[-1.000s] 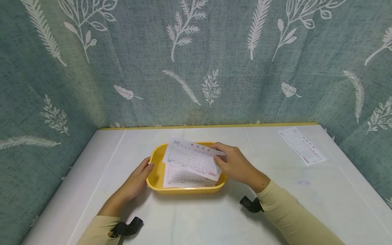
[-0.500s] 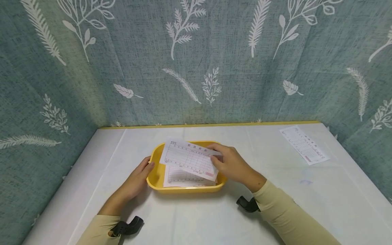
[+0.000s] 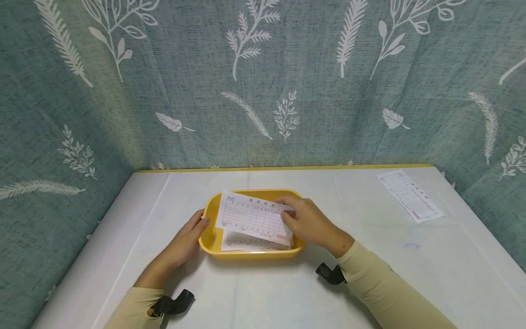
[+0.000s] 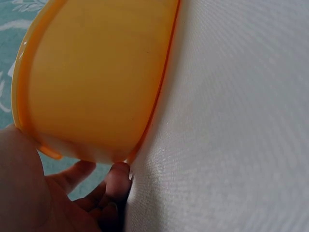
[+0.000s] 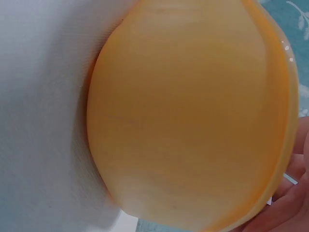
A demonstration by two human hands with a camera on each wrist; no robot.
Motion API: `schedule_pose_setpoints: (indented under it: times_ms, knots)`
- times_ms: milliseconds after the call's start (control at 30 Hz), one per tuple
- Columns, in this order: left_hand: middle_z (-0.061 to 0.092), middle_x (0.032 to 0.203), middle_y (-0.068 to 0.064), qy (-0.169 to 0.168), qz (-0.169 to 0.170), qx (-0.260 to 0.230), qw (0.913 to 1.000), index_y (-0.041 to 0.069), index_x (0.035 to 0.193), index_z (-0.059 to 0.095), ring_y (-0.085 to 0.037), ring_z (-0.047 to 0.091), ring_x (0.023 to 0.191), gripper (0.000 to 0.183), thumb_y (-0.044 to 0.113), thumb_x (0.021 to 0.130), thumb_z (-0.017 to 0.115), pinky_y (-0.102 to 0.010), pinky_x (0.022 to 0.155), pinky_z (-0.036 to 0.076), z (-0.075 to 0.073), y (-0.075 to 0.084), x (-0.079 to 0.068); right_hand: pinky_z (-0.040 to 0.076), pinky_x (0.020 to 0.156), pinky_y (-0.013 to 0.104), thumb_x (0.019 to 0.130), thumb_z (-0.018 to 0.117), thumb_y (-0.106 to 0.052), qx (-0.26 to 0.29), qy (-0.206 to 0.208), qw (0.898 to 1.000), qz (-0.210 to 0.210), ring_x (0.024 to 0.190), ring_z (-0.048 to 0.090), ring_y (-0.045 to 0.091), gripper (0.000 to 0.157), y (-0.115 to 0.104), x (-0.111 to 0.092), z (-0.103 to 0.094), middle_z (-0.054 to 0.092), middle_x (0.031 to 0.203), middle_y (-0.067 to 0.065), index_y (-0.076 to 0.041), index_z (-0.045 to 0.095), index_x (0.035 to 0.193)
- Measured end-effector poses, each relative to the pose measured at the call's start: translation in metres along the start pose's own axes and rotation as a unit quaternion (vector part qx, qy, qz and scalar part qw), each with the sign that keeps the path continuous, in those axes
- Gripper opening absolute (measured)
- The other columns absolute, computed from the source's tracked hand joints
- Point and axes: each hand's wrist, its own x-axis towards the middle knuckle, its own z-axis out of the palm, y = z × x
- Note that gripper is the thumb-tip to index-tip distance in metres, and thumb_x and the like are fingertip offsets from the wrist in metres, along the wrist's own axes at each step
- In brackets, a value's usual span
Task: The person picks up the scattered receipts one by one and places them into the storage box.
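A yellow plastic basin (image 3: pixel 250 256) with rounded corners sits in the middle of the head view. My left hand (image 3: pixel 184 241) grips its left rim, thumb over the edge and fingers against the outer wall, which the left wrist view shows close up. Over the basin's right end, my right hand (image 3: pixel 309 222) pinches a printed receipt slip (image 3: pixel 248 218) by its right edge. The slip slants across the opening, above other receipt slips (image 3: pixel 242 242) lying inside. How many lie beneath cannot be made out. In the right wrist view the basin wall (image 5: pixel 188 106) hides most of the hand.
Another receipt slip (image 3: pixel 411 196) lies on the white table (image 3: pixel 279 292) at the far right. A patterned green curtain (image 3: pixel 197 82) stands behind the table and at both sides. Black wrist cameras (image 3: pixel 177 302) are worn at both cuffs.
My right hand has moved slightly left and the held slip has come down lower over the basin, now covering more of the slips inside. The left hand keeps its grip on the rim.
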Motion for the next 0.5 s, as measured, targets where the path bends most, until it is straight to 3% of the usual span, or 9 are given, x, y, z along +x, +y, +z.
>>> schedule_pose_setpoints:
  times_ms: [167, 367, 500]
  knots:
    - [0.044, 0.153, -0.014, -0.002, -0.002, -0.001, 1.0, 0.015, 0.151, 0.036, -0.033, 0.035, 0.142, 0.052, 0.044, 0.108, 0.033, -0.059, 0.119, 0.022, 0.001, 0.001, 0.001, 0.034, 0.048, 0.02, 0.099, 0.055, -0.006, -0.019, 0.005, 1.0, -0.004, 0.052, 0.044, 0.008, 0.031, 0.001, 0.001, 0.002, 0.068, 0.126, 0.014, -0.006, 0.062, 0.129]
    - [0.041, 0.155, -0.014, -0.005, -0.006, -0.005, 1.0, 0.015, 0.152, 0.034, -0.034, 0.034, 0.144, 0.053, 0.045, 0.108, 0.033, -0.059, 0.12, 0.021, 0.001, 0.0, 0.002, 0.031, 0.046, 0.02, 0.098, 0.057, -0.007, -0.037, 0.007, 0.999, 0.009, 0.049, 0.036, 0.006, 0.031, 0.005, 0.003, 0.008, 0.069, 0.124, 0.011, -0.008, 0.063, 0.128]
    - [0.044, 0.153, -0.015, -0.001, -0.004, -0.004, 1.0, 0.014, 0.151, 0.035, -0.032, 0.038, 0.139, 0.052, 0.044, 0.108, 0.033, -0.057, 0.118, 0.024, 0.001, -0.002, 0.0, 0.025, 0.045, 0.02, 0.098, 0.056, -0.008, -0.08, 0.013, 0.997, 0.004, 0.046, 0.029, 0.005, 0.031, 0.008, 0.002, 0.016, 0.068, 0.082, 0.004, -0.01, 0.064, 0.128]
